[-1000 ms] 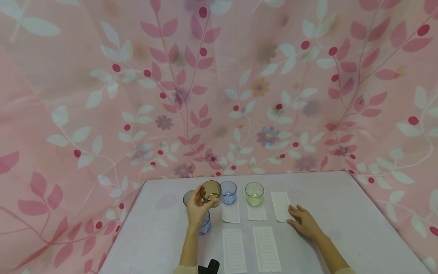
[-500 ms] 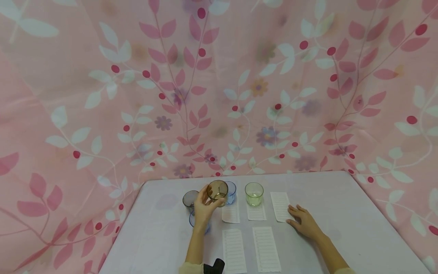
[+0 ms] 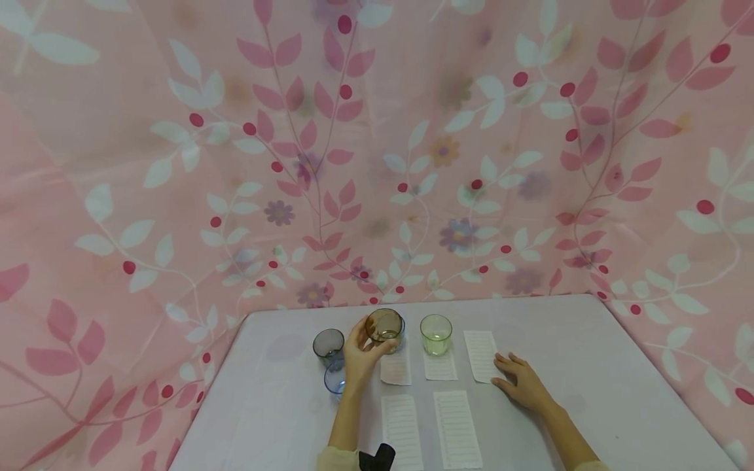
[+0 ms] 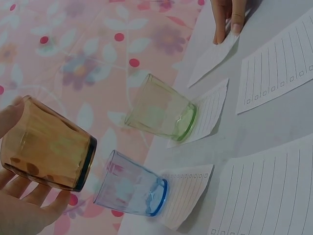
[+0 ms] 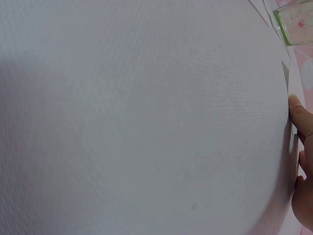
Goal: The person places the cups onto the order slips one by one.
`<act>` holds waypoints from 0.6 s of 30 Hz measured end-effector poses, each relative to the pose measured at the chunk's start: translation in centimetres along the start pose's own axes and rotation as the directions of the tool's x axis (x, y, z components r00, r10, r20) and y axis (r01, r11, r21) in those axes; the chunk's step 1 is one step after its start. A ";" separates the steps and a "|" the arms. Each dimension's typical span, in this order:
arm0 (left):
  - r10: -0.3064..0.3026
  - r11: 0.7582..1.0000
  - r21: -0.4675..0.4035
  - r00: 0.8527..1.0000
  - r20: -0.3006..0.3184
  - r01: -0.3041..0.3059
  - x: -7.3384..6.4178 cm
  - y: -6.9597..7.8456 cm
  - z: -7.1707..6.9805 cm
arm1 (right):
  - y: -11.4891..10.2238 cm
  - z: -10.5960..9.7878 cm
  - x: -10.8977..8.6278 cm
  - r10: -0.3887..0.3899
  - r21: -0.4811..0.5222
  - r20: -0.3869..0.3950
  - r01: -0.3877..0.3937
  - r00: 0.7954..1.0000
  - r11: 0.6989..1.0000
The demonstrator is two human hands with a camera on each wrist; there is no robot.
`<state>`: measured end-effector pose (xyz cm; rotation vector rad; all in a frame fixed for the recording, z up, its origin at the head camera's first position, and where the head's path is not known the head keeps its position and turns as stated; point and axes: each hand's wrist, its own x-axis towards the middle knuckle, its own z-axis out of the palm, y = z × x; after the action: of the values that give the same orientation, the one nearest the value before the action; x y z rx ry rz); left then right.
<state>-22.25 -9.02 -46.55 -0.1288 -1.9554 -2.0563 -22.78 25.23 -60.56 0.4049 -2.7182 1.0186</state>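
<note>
My left hand [image 3: 360, 358] grips an amber drinking glass [image 4: 49, 147], fingers on one side and thumb on the other. In the left wrist view its base is off the table, beside a blue glass [image 4: 132, 188] that stands on a ruled paper slip [image 4: 188, 196]. From the head view the amber glass covers most of that blue one. To the right, a green glass [image 3: 436, 337] stands on another slip. My right hand [image 3: 524, 384] rests with extended fingers at the right edge of a third paper slip [image 3: 480, 353].
A grey glass [image 3: 327, 345] and a second blue glass [image 3: 334, 379] stand left of my left forearm, which partly hides the blue one. Two longer ruled papers [image 3: 402, 428] lie nearer the front. A pink floral cloth [image 3: 377, 163] hangs behind the white table [image 3: 253, 392].
My left hand has carried the amber glass rightward, from beside the back blue glass to in front of it. The grey glass is now uncovered. My right hand stays in place.
</note>
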 end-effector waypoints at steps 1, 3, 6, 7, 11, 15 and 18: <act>-0.001 1.000 0.003 1.000 0.004 0.001 0.0 0.0 0.1 | 0.0 0.0 0.0 -0.001 0.003 -0.002 0.001 1.000 1.000; 0.000 1.000 0.002 1.000 0.008 0.000 0.1 0.0 0.4 | -0.1 -0.1 0.0 -0.002 0.006 -0.004 0.002 1.000 1.000; 0.001 1.000 0.006 1.000 0.016 -0.002 0.3 0.1 0.8 | -0.3 -0.2 0.0 -0.004 0.004 -0.005 0.004 1.000 1.000; 0.003 1.000 0.011 1.000 0.017 -0.003 0.3 0.1 0.9 | -0.3 -0.2 0.0 -0.003 0.007 -0.006 0.003 1.000 1.000; -0.003 1.000 -0.016 1.000 0.021 0.003 0.4 0.1 1.5 | -0.5 -0.3 0.0 0.002 0.008 -0.002 -0.002 1.000 1.000; -0.001 0.999 -0.034 1.000 0.030 0.002 0.6 0.2 2.1 | -0.6 -0.3 0.0 0.002 0.011 0.004 -0.002 1.000 1.000; -0.003 0.999 -0.032 0.999 0.041 0.004 0.8 0.2 2.6 | -0.7 -0.4 -0.1 0.001 0.012 0.006 -0.001 1.000 1.000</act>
<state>-23.33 -6.53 -45.98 -0.1764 -1.9485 -2.1040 -22.47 25.00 -59.85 0.4095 -2.7190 1.0366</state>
